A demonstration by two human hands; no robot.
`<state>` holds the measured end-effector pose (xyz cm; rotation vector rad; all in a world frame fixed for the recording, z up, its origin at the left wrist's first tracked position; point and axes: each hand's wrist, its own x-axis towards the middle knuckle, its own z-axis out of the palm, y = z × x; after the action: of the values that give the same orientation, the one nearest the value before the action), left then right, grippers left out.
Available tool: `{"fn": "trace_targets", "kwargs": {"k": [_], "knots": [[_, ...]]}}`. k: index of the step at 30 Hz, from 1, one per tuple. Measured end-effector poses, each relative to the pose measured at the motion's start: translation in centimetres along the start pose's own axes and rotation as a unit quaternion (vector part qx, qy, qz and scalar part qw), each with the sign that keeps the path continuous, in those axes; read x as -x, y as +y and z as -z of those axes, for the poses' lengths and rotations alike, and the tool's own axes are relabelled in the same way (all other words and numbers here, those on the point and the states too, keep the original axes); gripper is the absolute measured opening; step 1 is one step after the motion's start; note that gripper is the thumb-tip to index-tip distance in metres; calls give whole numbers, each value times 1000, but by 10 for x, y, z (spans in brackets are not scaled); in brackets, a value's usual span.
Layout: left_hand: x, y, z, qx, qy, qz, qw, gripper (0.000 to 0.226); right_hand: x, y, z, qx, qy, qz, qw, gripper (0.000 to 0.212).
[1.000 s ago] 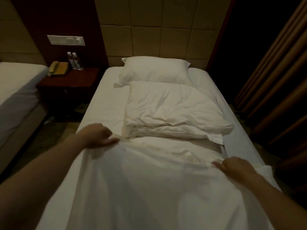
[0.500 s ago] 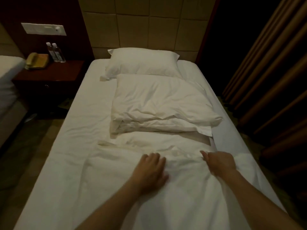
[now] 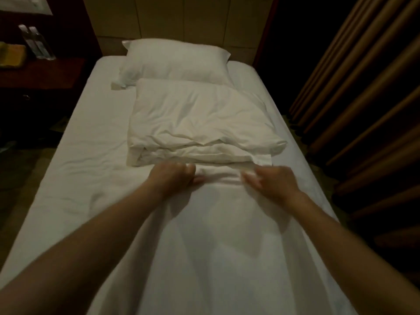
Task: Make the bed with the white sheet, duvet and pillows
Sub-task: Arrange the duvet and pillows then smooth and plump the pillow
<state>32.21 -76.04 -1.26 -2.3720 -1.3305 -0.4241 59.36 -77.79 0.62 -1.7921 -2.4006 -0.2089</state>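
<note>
The far edge of a white sheet (image 3: 216,235) is bunched between the left hand (image 3: 172,178) and the right hand (image 3: 275,181), close together at mid-bed, just before the folded duvet (image 3: 200,123). The left fingers are curled into the fabric; the right fingers appear to pinch it too (motion blur leaves this uncertain). The edge is presumably gathered so the cloth can be drawn or spread over the fitted mattress (image 3: 95,123). One pillow (image 3: 175,61) is propped at the headboard (image 3: 181,17), touched by the duvet's far end. Water bottles (image 3: 36,42) are seen on the nightstand (image 3: 41,71).
</note>
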Motion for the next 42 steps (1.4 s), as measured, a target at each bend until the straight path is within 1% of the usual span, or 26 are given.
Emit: {"fn": "trace_targets", "kwargs": {"k": [1, 2, 3, 4, 7, 9, 11, 14, 15, 16, 17, 19, 20, 21, 22, 23, 24, 26, 28, 29, 31, 32, 33, 36, 40, 42], "knots": [[-8, -4, 4, -1, 13, 0, 1000, 45, -5, 5, 2, -8, 35, -27, 999, 56], [-14, -5, 8, 6, 3, 7, 1000, 40, -7, 8, 4, -13, 39, -53, 998, 55], [-13, -4, 4, 18, -4, 6, 1000, 37, -6, 8, 1, -14, 20, -76, 997, 55], [-6, -1, -2, 34, -16, 3, 999, 36, -2, 6, -8, -9, -18, -93, 995, 53], [35, 16, -28, 61, -56, 6, 997, 39, 23, -10, -45, 1, -127, -114, 985, 52], [50, 23, -38, 63, -70, 23, 995, 38, 34, -16, -65, -11, -176, -133, 975, 55], [58, 30, -44, 40, -60, 35, 997, 34, 38, -14, -74, -7, -208, -147, 967, 57], [65, 41, -40, 38, -59, 88, 994, 28, 31, -12, -69, 17, -206, -184, 961, 57], [66, 48, -34, 60, -60, 106, 991, 32, 26, -16, -63, 38, -192, -202, 960, 56], [68, 59, -26, 95, -71, 112, 987, 39, 22, -23, -57, 53, -158, -214, 963, 55], [72, 71, -18, 124, -84, 92, 984, 48, 19, -32, -50, 49, -104, -215, 970, 53], [86, 93, -10, 144, -104, 8, 984, 66, 26, -62, -39, -16, 41, -171, 984, 46], [94, 98, -10, 137, -119, -22, 983, 75, 38, -77, -38, -36, 98, -139, 985, 45], [102, 99, -13, 125, -147, -29, 981, 83, 53, -90, -41, -36, 109, -107, 988, 46], [107, 98, -15, 119, -183, -16, 976, 89, 70, -98, -47, -24, 75, -75, 994, 49], [109, 96, -15, 117, -211, -1, 970, 91, 84, -99, -56, -3, 20, -54, 998, 52], [109, 92, -18, 108, -237, 4, 966, 92, 94, -94, -66, 16, -42, -49, 998, 57], [106, 86, -33, 77, -278, -10, 958, 89, 101, -73, -89, 38, -128, -71, 988, 66], [100, 80, -45, 88, -326, 16, 941, 87, 93, -57, -107, 35, -171, -104, 979, 71], [97, 79, -51, 95, -346, 33, 933, 87, 88, -50, -114, 31, -186, -121, 975, 74], [92, 76, -71, 85, -377, 38, 922, 89, 79, -35, -127, 20, -216, -149, 965, 78], [90, 75, -83, 84, -360, 40, 928, 90, 77, -27, -133, 15, -223, -156, 962, 79], [87, 75, -93, 83, -360, 43, 928, 91, 76, -20, -142, 8, -227, -161, 960, 80], [80, 77, -120, 87, -393, 44, 914, 92, 76, -9, -171, -1, -240, -172, 955, 83], [83, 83, -160, 96, -422, 49, 900, 87, 76, 1, -210, 12, -248, -175, 953, 103], [82, 86, -173, 92, -435, 49, 894, 86, 75, 5, -223, 13, -255, -170, 952, 107]]}}
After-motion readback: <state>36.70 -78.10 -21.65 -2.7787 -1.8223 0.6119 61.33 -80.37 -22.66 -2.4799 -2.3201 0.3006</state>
